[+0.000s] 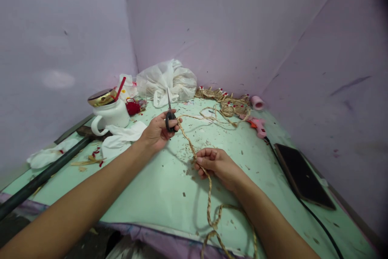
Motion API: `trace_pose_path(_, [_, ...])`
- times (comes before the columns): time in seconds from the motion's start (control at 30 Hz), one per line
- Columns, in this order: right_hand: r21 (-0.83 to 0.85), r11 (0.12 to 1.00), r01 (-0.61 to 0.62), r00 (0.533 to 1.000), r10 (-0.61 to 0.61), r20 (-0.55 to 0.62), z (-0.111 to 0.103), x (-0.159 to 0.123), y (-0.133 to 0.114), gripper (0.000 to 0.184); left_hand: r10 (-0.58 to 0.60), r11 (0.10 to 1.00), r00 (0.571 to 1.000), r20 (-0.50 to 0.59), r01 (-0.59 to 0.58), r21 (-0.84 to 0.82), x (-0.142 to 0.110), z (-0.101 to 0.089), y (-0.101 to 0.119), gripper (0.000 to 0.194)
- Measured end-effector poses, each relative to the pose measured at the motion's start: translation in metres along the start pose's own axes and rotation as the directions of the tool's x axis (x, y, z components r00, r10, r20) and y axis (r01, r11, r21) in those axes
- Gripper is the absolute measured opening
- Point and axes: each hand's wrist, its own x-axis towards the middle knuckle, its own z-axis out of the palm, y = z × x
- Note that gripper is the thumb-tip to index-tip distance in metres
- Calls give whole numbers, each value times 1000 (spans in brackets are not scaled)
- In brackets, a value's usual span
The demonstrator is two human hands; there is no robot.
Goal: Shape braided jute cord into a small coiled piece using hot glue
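Note:
My left hand [158, 131] is closed around the black handles of a pair of scissors [169, 114], blades pointing up and away. It also pinches the upper end of a braided jute rope [209, 194]. My right hand [216, 164] is curled shut on the same rope lower down. The rope runs taut between the two hands, then trails toward me and loops off the front edge of the pale green table [145, 194].
A white kettle [109, 111] with a gold lid, white cloth [123, 137] and a plastic bag [166, 81] sit at the back left. Jute pieces [227, 103], a pink glue gun [257, 125] and a dark phone [303, 176] lie to the right. A black rod [45, 176] crosses the left.

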Motion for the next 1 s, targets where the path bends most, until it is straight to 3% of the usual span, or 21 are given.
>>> trace_pose_path(0.07, [-1, 1000, -6, 1000, 6, 19, -1, 0, 1, 30, 31, 999, 1000, 5, -31, 34, 1, -2, -1, 46])
trace_pose_path(0.2, [10, 1000, -14, 998, 13, 60, -2, 0, 1, 33, 169, 969, 983, -74, -152, 197, 5, -5, -4, 50])
trace_pose_path(0.3, [42, 999, -18, 993, 13, 115, -3, 0, 1, 35, 220, 947, 967, -131, -179, 265, 5, -5, -7, 49])
trace_pose_path(0.57, [86, 996, -29, 960, 4, 280, -5, -2, 0, 38, 244, 933, 952, -184, -178, 313, 3, 2, -8, 52])
trace_pose_path(1.0, [104, 994, -37, 933, -3, 360, -7, -3, 1, 43, 257, 930, 938, -233, -174, 324, 5, 0, -10, 50])
